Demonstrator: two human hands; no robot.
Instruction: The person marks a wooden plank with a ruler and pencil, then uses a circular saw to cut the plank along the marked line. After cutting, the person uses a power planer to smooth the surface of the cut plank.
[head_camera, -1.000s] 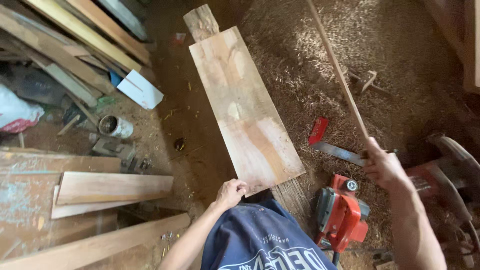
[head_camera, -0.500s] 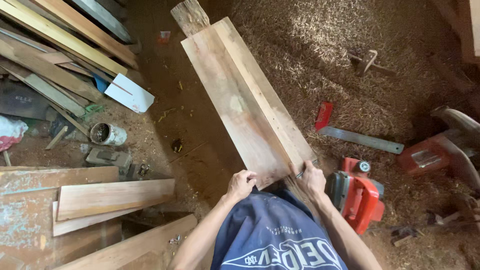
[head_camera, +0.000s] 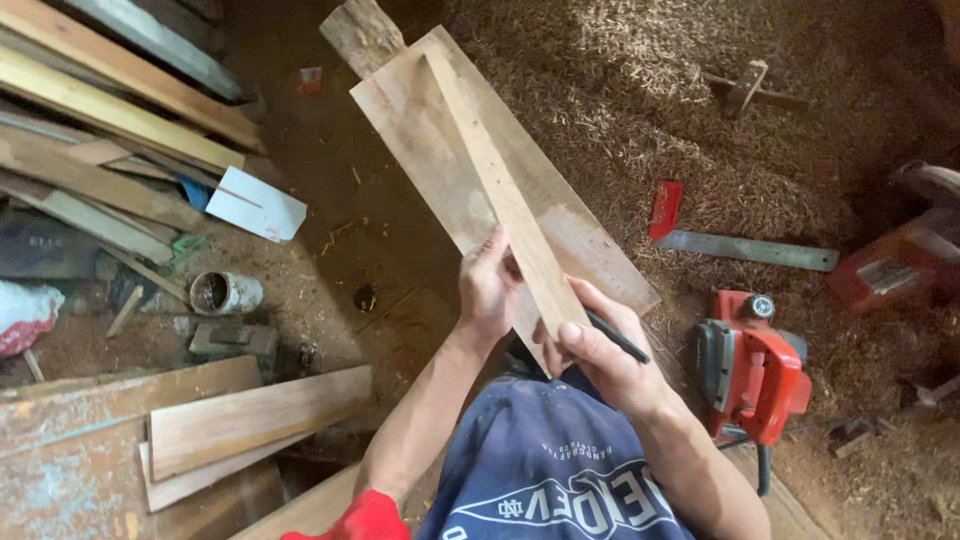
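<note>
the left hand (head_camera: 490, 285) grips the near end of a narrow strip (head_camera: 505, 195) laid along a wide plank (head_camera: 440, 170). the right hand (head_camera: 605, 355) pinches the strip's tip and clasps a dark pencil (head_camera: 618, 337). a red power planer (head_camera: 755, 365) sits just right on sawdust, a square (head_camera: 745, 248) beyond it.

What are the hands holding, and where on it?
Both hands grip the strip at its near end: left hand on its side, right hand beneath, also holding a pencil.
</note>
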